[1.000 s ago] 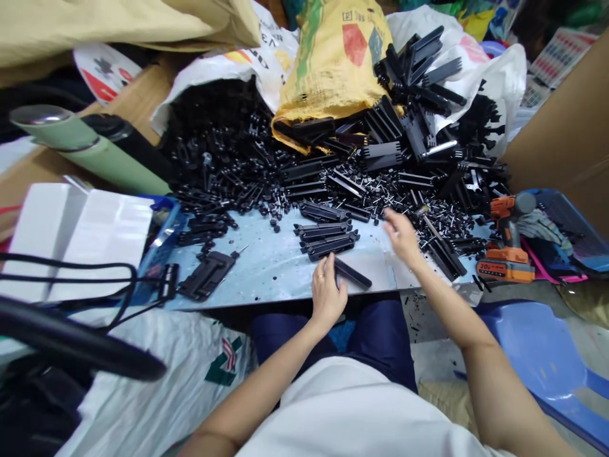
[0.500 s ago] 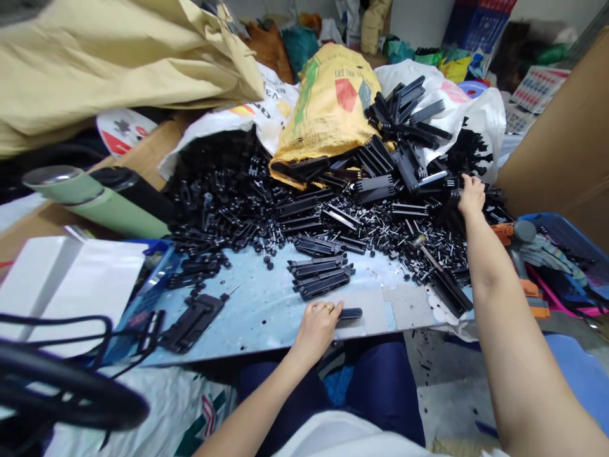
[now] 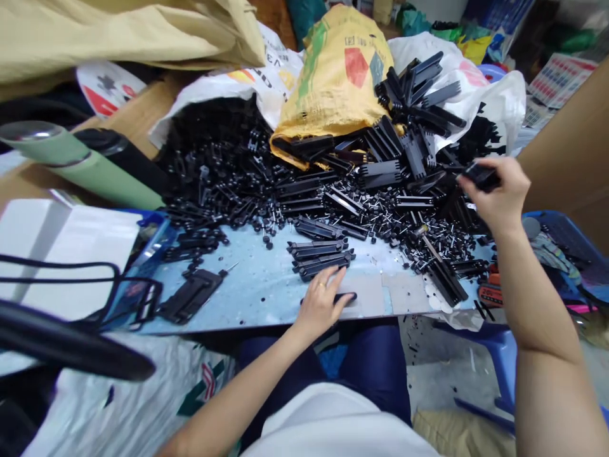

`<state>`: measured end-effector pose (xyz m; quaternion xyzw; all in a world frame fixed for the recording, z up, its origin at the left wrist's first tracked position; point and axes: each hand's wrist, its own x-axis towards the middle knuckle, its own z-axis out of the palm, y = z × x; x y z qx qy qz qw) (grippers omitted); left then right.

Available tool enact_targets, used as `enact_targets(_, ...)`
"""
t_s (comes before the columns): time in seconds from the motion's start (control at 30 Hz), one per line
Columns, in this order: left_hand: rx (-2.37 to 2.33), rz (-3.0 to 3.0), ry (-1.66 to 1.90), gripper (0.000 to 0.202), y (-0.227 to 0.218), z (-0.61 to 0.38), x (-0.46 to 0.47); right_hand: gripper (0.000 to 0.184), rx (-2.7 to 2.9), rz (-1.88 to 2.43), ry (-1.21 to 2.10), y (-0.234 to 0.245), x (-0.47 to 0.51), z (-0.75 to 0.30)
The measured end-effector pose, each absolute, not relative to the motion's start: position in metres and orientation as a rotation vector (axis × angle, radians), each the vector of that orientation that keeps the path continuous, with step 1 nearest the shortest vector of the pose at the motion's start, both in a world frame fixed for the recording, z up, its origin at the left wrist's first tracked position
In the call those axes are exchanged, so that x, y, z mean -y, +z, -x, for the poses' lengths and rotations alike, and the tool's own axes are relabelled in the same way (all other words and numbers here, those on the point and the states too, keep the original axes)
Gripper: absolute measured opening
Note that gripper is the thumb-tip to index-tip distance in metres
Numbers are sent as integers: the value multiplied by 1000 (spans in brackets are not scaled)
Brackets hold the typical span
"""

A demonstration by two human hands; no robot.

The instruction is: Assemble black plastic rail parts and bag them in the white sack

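My right hand is raised over the right end of the pile, thumb and fingers closed on a dark black plastic part. Near the front edge of the table my left hand lies palm down with its fingers apart. Under it is a slim black plastic bar, whose right end sticks out past the thumb; the palm covers its middle. Just beyond the left fingertips sits a row of long black assembled plastic pieces.
A heap of small black parts and loose screws spreads across the back. A yellow sack spills black pieces. A hammer lies at right. Left are a green flask and a flat black part. Cardboard stands at right.
My right hand has lifted out of the pile and come back rightward with a black part in it. The left hand's fingers have spread from a closed grip over the black bar.
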<state>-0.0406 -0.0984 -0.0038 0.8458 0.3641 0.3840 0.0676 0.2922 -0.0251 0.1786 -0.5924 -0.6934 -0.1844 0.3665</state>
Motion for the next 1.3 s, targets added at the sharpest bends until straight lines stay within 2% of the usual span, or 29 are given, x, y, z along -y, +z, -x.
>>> enact_targets(0.1,-1138,-2422,1463,49,15,21,92,32,1947,1348,-47,156,74,-217)
enact_targets(0.17,-1044,-2353,1467,38,18,11,92,36,1900,1281,202,124,95,-176)
enact_targets(0.3,-957,-2218,1113,28,5,5,100,45,1763,1200,590,62,109,-134)
enact_targets(0.4,-1036,-2298,707,30,-6,17,100,51,1977,1287,761,41,112,-146)
enact_targets(0.53,-999,-2397,215,23,-11,36,92,43,2654,1544,619,39,126,-178)
enact_targets(0.67,-958,-2459,152,21,-6,39,90,39,3072,1681,396,34,140,-181)
enact_targets(0.73,-975,-2480,132,24,-3,37,92,41,3082,1785,352,29,144,-175)
enact_targets(0.9,-992,-2504,83,55,-2,34,97,43,3062,1825,388,27,146,-163)
enact_targets(1.0,-987,-2535,119,65,-5,36,97,44,3033,1877,363,31,148,-159)
enact_targets(1.13,-1008,-2507,218,57,-11,42,99,44,2953,1900,243,43,151,-151)
enact_targets(1.3,-982,-2518,444,40,-23,48,103,34,2951,1836,184,59,149,-143)
